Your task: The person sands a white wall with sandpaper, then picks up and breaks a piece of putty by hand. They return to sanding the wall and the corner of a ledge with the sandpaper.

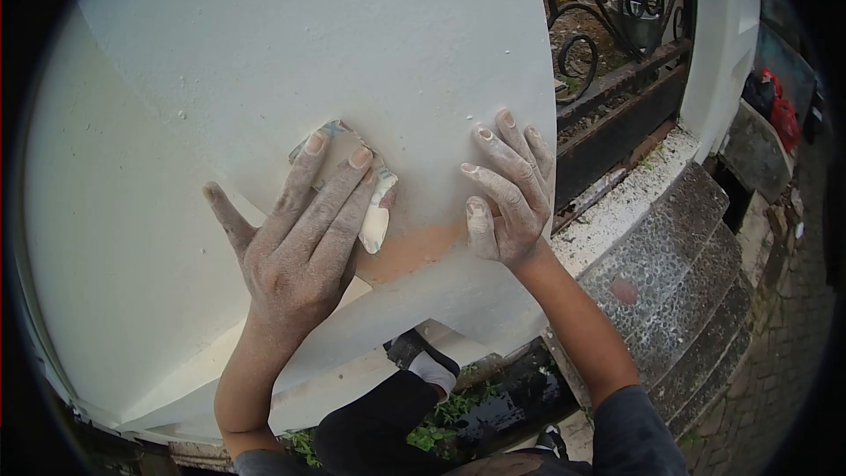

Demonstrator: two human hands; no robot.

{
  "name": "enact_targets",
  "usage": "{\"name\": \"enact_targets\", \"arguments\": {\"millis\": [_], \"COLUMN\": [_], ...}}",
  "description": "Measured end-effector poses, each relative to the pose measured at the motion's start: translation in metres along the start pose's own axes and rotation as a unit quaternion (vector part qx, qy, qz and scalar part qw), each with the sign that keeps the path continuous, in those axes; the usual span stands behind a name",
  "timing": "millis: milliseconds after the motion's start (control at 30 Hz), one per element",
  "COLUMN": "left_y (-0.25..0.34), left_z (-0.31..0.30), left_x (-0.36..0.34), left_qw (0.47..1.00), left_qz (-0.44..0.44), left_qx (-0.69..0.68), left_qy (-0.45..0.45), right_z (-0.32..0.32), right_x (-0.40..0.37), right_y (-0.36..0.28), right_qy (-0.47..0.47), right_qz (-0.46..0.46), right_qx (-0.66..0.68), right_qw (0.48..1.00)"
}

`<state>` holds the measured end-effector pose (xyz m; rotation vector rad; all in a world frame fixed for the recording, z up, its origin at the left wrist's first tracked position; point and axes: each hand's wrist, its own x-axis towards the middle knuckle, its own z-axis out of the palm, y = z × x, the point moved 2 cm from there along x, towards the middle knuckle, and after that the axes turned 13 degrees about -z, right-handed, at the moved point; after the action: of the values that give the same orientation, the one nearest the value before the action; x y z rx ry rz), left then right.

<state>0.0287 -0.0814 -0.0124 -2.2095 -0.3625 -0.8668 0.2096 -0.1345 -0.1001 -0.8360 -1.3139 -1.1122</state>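
Dust covers both hands. My left hand (304, 251) presses a folded, worn piece of sandpaper (380, 213) against the white wall (352, 35), its fingers lying over the sheet and the thumb held out to the side. Part of the sheet is hidden under the fingers. Just below and to the right of it, a bare brownish patch (414, 251) shows on the wall surface. My right hand (515, 198) rests against the wall near its right edge, fingers apart, with nothing visible in it.
A black wrought-iron gate (617, 79) stands right of the wall. Stone steps (679, 273) descend at the right beside a paved path (793, 370). Below, my shoe (419, 350) is near a dark ditch (511, 401) with green plants. Red and black bags (782, 115) lie far right.
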Motion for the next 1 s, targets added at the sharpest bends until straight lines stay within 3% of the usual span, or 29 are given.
{"name": "enact_targets", "arguments": {"millis": [33, 100, 133, 233, 267, 367, 400, 500, 533, 600, 667, 767, 800, 900, 933, 1000], "left_y": [0.000, 0.023, 0.032, 0.016, 0.005, 0.007, 0.016, 0.019, 0.012, -0.012, -0.010, 0.029, 0.022, -0.004, -0.008, 0.014], "left_z": [-0.002, 0.015, 0.020, 0.010, 0.004, 0.007, 0.012, 0.018, 0.012, 0.019, 0.022, 0.025, 0.025, 0.001, 0.000, 0.011], "left_x": [0.001, -0.019, -0.027, -0.018, -0.008, -0.011, -0.020, -0.026, -0.020, -0.003, -0.007, -0.035, -0.033, -0.002, -0.003, -0.018], "left_qw": [0.999, 0.997, 0.991, 0.993, 0.999, 1.000, 0.995, 0.988, 0.993, 0.994, 0.993, 0.984, 0.986, 0.999, 0.999, 0.997], "left_qz": [-0.026, 0.013, 0.088, 0.085, 0.037, -0.011, 0.026, 0.138, 0.095, 0.056, 0.065, 0.152, 0.140, 0.007, -0.038, 0.030], "left_qx": [-0.035, -0.062, -0.021, -0.025, 0.007, -0.001, -0.049, -0.036, -0.029, -0.020, -0.010, 0.009, -0.004, 0.019, 0.012, -0.025], "left_qy": [-0.016, -0.053, -0.096, -0.076, -0.021, -0.006, -0.086, -0.064, -0.059, 0.096, 0.101, -0.095, -0.095, 0.027, 0.014, -0.061], "right_z": [0.001, 0.003, 0.003, 0.002, 0.001, 0.003, 0.003, 0.003, 0.001, 0.001, 0.002, 0.004, 0.003, 0.002, 0.003, 0.002], "right_x": [-0.001, -0.003, -0.002, 0.000, 0.001, -0.002, -0.003, -0.001, -0.001, 0.001, -0.002, -0.001, -0.002, 0.000, 0.000, -0.002], "right_y": [-0.002, -0.002, -0.002, -0.002, -0.001, -0.003, -0.002, -0.003, -0.002, -0.001, -0.002, -0.002, -0.002, -0.001, -0.002, -0.002], "right_qy": [0.001, 0.005, 0.010, 0.001, 0.003, 0.006, 0.007, 0.001, -0.005, 0.001, 0.004, 0.007, 0.003, 0.003, 0.004, 0.001], "right_qz": [0.002, 0.003, 0.001, -0.005, -0.005, 0.002, 0.004, 0.001, -0.001, -0.001, 0.003, -0.002, -0.002, -0.001, 0.002, 0.004], "right_qx": [0.002, 0.006, 0.005, -0.004, -0.005, 0.001, 0.002, 0.000, -0.003, -0.003, 0.001, 0.000, -0.001, -0.004, 0.000, -0.004], "right_qw": [1.000, 1.000, 1.000, 1.000, 1.000, 1.000, 1.000, 1.000, 1.000, 1.000, 1.000, 1.000, 1.000, 1.000, 1.000, 1.000]}}
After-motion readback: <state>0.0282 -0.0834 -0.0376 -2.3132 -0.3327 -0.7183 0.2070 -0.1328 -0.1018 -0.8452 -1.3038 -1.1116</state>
